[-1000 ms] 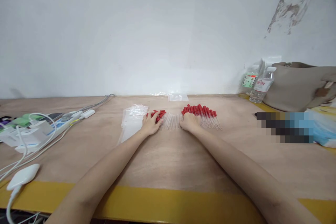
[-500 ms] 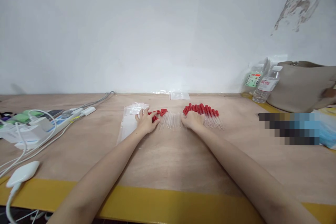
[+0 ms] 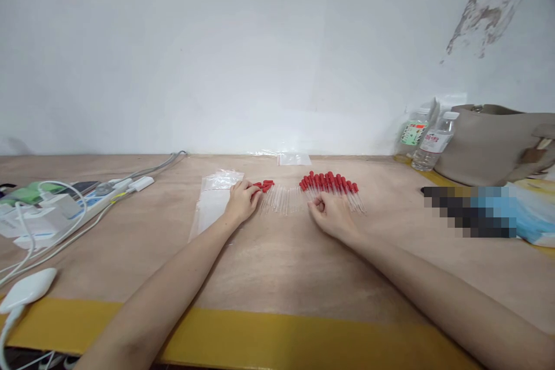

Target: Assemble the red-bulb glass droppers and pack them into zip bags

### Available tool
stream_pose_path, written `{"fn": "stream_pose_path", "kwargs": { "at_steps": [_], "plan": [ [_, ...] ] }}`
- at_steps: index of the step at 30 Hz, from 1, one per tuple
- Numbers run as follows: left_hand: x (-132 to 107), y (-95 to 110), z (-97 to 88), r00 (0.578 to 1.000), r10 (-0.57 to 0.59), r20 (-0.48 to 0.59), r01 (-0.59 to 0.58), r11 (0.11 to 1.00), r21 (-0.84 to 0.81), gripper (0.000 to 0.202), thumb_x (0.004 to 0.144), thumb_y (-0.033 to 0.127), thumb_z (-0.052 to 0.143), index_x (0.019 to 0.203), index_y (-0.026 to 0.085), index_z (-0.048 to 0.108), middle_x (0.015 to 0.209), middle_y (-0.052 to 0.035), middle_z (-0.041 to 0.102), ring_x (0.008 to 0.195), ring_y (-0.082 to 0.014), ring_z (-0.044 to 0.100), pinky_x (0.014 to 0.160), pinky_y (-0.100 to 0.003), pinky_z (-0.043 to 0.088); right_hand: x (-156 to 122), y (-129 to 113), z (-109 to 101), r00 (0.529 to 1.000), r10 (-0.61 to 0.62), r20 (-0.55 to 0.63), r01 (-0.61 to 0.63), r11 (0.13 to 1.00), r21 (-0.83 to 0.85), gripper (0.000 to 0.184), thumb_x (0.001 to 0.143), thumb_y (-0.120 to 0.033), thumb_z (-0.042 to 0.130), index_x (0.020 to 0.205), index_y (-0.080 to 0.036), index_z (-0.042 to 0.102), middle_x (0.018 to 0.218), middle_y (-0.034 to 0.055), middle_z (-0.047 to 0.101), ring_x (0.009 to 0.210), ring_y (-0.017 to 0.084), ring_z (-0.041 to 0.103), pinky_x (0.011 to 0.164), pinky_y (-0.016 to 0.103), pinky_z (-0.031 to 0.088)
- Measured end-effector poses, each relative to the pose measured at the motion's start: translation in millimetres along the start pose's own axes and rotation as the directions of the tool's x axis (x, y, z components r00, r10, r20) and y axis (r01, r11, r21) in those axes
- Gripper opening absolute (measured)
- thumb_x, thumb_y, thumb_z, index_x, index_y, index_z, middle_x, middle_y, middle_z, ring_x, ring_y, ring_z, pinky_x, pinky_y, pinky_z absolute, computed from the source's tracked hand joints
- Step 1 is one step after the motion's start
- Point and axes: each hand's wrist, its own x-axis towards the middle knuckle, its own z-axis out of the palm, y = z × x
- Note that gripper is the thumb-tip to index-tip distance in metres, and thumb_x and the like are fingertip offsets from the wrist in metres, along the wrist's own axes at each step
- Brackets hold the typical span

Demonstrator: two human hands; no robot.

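My left hand (image 3: 243,201) is closed, fingertips drawn together beside a small pile of loose red rubber bulbs (image 3: 267,186). Whatever it pinches is too small to make out. Between my hands lies a row of thin clear glass tubes (image 3: 284,199). On the right, several droppers (image 3: 332,180) with red bulbs lie side by side, their clear stems pointing toward me. My right hand (image 3: 333,213) rests in front of them, thumb and forefinger pinched together. Its curled fingers hide what it holds, if anything, and cover some of the stems.
Clear plastic bags (image 3: 210,208) lie flat under and beside my left hand. A power strip (image 3: 106,189) with chargers and white cables is at the left. Two plastic bottles (image 3: 433,141), a grey bag (image 3: 489,147) and a blurred-out patch are at the right. A wall closes off the back.
My left fingers have drawn in from a spread over the red bulbs to a pinch. My right hand has shifted slightly right and toward me, uncovering more droppers. The view has turned slightly.
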Motion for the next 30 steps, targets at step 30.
{"fn": "stream_pose_path", "kwargs": {
  "at_steps": [30],
  "plan": [
    [-32.6,62.9,-7.0,0.933,-0.082,0.350,0.354,0.388,-0.851,0.031,0.066,0.034,0.066,0.082,0.016,0.046,0.071,0.0022,0.055,0.052,-0.0077,0.055,0.051,-0.020,0.043,-20.7,5.7,13.9,0.924,-0.382,-0.006,0.377,0.908,0.183,0.015,0.083,-0.023,0.043,0.094,-0.020,0.053,0.080,0.0027,0.060,0.071,0.014,0.053,0.068,0.030,0.033]
  ]
}}
